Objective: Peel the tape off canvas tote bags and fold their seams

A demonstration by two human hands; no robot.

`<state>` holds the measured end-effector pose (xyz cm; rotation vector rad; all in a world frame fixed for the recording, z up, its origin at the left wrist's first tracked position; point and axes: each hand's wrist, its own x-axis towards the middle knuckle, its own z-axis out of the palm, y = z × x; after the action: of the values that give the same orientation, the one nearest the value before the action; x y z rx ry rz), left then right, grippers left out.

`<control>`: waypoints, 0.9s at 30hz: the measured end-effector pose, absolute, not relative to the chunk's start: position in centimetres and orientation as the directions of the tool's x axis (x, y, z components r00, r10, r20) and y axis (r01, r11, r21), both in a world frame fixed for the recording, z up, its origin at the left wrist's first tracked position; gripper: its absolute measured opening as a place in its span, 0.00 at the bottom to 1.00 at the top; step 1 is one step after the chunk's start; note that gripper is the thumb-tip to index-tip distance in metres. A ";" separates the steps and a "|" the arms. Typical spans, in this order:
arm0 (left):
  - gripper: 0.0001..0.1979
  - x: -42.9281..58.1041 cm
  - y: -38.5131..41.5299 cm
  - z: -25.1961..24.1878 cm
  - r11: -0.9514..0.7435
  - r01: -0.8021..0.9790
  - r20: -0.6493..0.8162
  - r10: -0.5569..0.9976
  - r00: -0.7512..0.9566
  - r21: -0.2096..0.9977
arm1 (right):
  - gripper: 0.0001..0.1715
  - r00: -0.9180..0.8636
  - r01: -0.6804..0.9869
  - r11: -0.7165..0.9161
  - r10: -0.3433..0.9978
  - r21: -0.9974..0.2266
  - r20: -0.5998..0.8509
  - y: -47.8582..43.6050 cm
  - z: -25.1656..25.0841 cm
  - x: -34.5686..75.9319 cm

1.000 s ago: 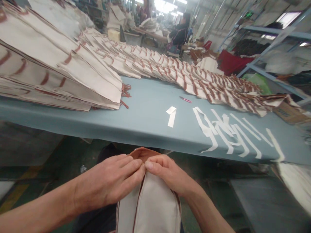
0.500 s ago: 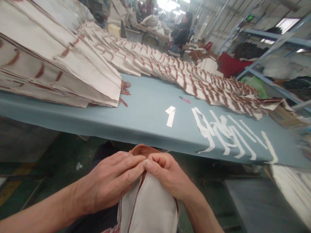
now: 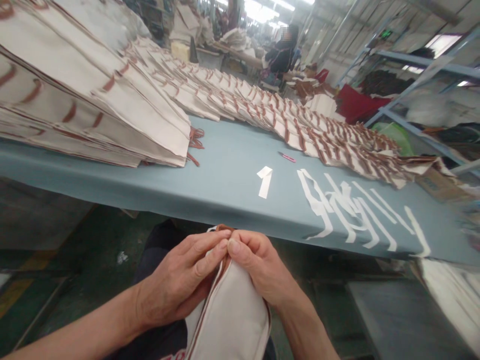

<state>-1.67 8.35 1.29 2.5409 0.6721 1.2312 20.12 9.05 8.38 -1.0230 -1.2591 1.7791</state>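
Note:
A cream fabric piece with brown edging hangs over my lap, in front of the table's near edge. Both hands pinch its upper end, fingertips meeting. My left hand grips the brown-trimmed edge from the left, its fingers stretched over the top. From the right, my right hand holds the same edge, with the thumb laid along it and the other fingers curled. The part between the fingertips is hidden. A little brown material and a white bit show just beyond the fingers.
Cream pieces with brown straps lie stacked on the blue table at left and in long rows behind. White strips, one separate strip and a pink tool lie there. A person is far back.
The brown material beyond my fingertips shows less, and a white bit now appears there. My hands have shifted slightly right, and the cream piece's face has turned a little.

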 end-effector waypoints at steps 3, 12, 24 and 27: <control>0.26 -2.2 8.7 1.8 -0.882 0.302 0.691 0.471 0.549 0.361 | 0.42 -0.463 -0.093 -0.225 0.872 -0.970 -0.158 8.9 9.1 20.3; 0.17 -1.8 9.7 7.2 -0.869 0.180 0.644 0.467 0.605 0.461 | 0.43 -0.563 0.036 -0.131 0.817 -0.991 -0.129 8.8 10.6 21.6; 0.11 -0.1 10.4 9.7 -0.754 0.200 0.483 0.577 0.659 0.626 | 0.43 -0.563 -0.027 -0.250 0.804 -0.968 -0.191 8.7 9.5 23.2; 0.12 -0.2 10.6 10.4 -0.717 0.225 0.411 0.595 0.691 0.660 | 0.43 -0.571 -0.024 -0.258 0.796 -0.966 -0.199 9.0 9.2 23.3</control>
<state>-0.20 10.56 10.37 2.3199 0.6260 0.8387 23.31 8.97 9.20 -0.9625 -1.4280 1.8841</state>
